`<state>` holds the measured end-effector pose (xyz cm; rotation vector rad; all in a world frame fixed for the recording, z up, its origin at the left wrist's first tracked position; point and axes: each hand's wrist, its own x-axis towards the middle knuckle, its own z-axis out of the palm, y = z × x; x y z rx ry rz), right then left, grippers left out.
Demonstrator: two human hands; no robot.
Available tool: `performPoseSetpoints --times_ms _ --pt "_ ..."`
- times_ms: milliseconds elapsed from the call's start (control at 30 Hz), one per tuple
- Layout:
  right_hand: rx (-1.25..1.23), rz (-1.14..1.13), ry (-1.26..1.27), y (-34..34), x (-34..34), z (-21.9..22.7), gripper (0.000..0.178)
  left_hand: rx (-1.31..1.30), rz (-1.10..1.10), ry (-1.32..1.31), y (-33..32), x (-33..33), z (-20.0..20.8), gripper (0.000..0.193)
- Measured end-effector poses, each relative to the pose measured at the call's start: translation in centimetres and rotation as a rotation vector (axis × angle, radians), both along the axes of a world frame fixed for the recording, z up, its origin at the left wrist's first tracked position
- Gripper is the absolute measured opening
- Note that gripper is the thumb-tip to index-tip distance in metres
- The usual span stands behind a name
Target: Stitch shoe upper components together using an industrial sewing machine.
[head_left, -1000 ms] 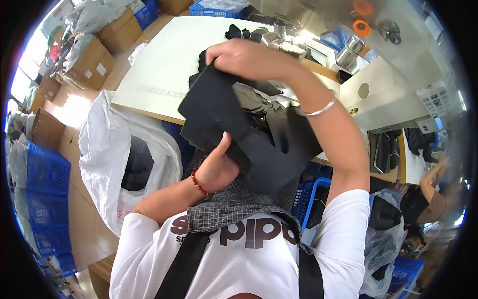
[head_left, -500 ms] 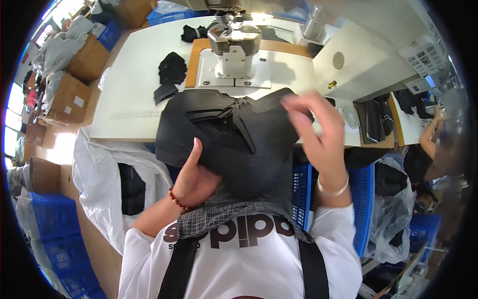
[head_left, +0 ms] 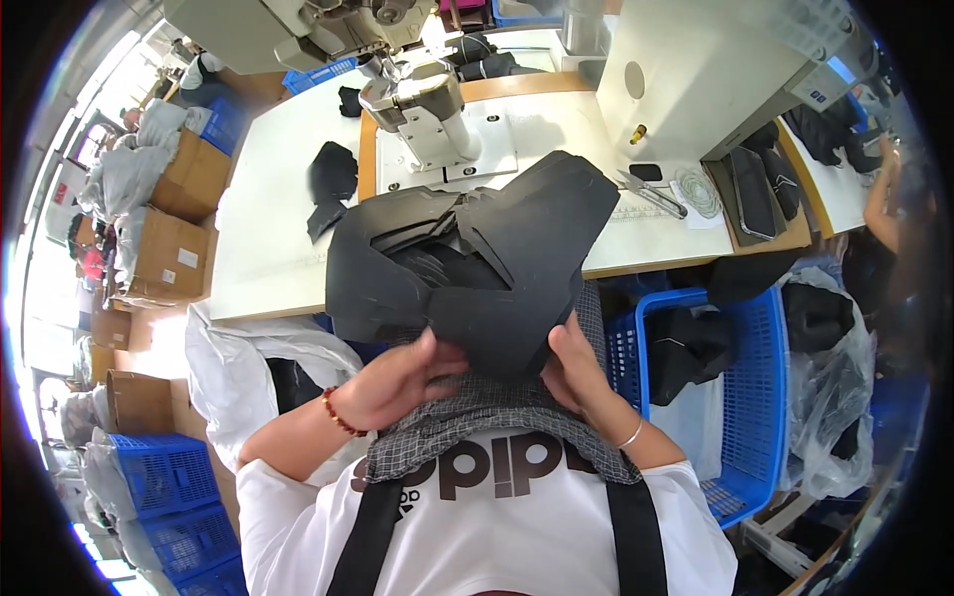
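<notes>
A thick stack of flat black cut pieces (head_left: 487,318) lies over the table's front edge and my lap, its layers fanned and bent open in the middle. At its near left edge is my left hand (head_left: 407,375), thumb raised and fingers stretched apart, close against the rim of the stack. My right hand (head_left: 576,372) holds the near right edge, with the thumb along the side; its other fingers are partly hidden. Beyond the stack stands a sewing machine's metal post and head (head_left: 427,114).
Small black pieces (head_left: 332,174) lie on the white table (head_left: 258,228) at left. Scissors (head_left: 656,196) and a coil of cord (head_left: 699,192) rest at right. A blue basket (head_left: 757,397) with black pieces stands by my right; a white sack (head_left: 234,363) is at left.
My right hand has come down from above the stack's far right side to its near right edge. My left thumb has slid off the top toward the near edge. The view has shifted.
</notes>
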<state>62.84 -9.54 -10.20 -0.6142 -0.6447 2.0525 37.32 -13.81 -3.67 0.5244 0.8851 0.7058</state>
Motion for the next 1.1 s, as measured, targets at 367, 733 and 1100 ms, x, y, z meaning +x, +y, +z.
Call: performPoseSetpoints --times_ms 367,733,1100 --pt "0.114 -0.159 0.043 -0.5 -0.9 -0.8 0.106 1.598 -0.729 1.576 7.9 3.3 7.2 0.092" --pt "0.414 -0.156 -0.232 -0.3 -0.5 1.2 0.146 0.868 -1.407 1.465 15.9 5.1 9.9 0.092" --pt "0.884 -0.384 -0.694 2.3 -1.1 2.8 0.141 0.436 -1.309 1.068 22.7 -1.8 5.4 0.07"
